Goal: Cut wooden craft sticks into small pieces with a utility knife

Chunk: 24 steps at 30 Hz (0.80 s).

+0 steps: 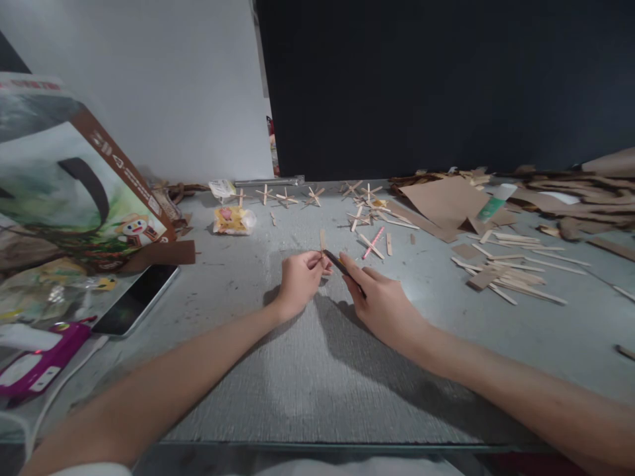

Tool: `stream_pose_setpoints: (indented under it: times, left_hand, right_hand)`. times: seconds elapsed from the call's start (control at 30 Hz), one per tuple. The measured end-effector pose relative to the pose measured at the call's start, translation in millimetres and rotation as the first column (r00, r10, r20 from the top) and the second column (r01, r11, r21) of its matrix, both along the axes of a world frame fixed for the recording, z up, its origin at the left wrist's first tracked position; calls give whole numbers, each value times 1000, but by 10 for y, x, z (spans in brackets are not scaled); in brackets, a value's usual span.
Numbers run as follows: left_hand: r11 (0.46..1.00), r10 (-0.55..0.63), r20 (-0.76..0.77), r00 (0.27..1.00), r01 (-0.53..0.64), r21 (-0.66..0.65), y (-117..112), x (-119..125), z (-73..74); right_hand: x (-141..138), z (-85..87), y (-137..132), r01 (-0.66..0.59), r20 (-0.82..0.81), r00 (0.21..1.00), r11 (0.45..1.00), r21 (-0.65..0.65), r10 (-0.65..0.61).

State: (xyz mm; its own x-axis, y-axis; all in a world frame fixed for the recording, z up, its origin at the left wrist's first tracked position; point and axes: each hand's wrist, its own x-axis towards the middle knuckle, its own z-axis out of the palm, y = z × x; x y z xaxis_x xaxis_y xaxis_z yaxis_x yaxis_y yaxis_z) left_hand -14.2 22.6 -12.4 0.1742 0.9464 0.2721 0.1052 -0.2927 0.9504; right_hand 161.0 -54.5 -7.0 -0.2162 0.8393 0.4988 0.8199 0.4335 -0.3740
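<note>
My left hand (299,281) is closed in a pinch on a short wooden stick (322,240) that stands up from its fingertips over the grey table (307,370). My right hand (380,301) is curled round a thin dark tool (338,264), whose tip meets the base of the stick. Both hands rest low on the table, touching at the fingertips. Several finished star-shaped stick pieces (367,215) lie just beyond them, and a pink stick (373,242) lies among them.
Loose wooden sticks (516,274) and brown card scraps (446,201) cover the right side. A green tube (491,206) lies on the card. A phone (135,301), a printed box (74,185) and a magenta device (37,367) sit left. A yellow packet (233,220) lies further back.
</note>
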Motion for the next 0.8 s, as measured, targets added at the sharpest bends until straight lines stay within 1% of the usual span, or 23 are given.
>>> stream_pose_setpoints:
  times: [0.1,0.17,0.3,0.43,0.53,0.6,0.67,0.73,0.8]
  left_hand:
    - [1000,5,4,1000,-5,9,-2,13,-6]
    - [1000,-3,5,1000,2,2,-7,28,-13]
    - [1000,-11,-8,1000,10,-22,-24,54,-22]
    - [1000,-13,-41,999,13,-13,-21,51,-31]
    - [997,13,-38,999,-16,-75,28,32,-41]
    - [991,36,-15,999,-38,-132,67,18,-43]
    - [990,-3,2,1000,3,-142,83,7,-37]
    - [990,-96,-10,995,94,-105,62,0,-16]
    - [982,-183,-50,982,180,-51,13,-8,22]
  right_hand:
    - [-8,57,-35,8,-120,993,1000,-19,-10]
    - [-7,108,-66,19,-152,988,999,-39,-24]
    - [19,193,-100,17,-164,986,996,-89,-31]
    - [76,288,-114,26,-114,993,992,-121,-39]
    - [139,435,-190,24,-101,994,993,-119,-36]
    - [194,549,-253,24,-121,992,996,-85,-35]
    - [263,636,-274,8,-132,991,996,-87,-20]
    - [346,668,-220,70,-152,985,997,-40,-76]
    - [435,645,-99,157,-170,973,988,-5,-155]
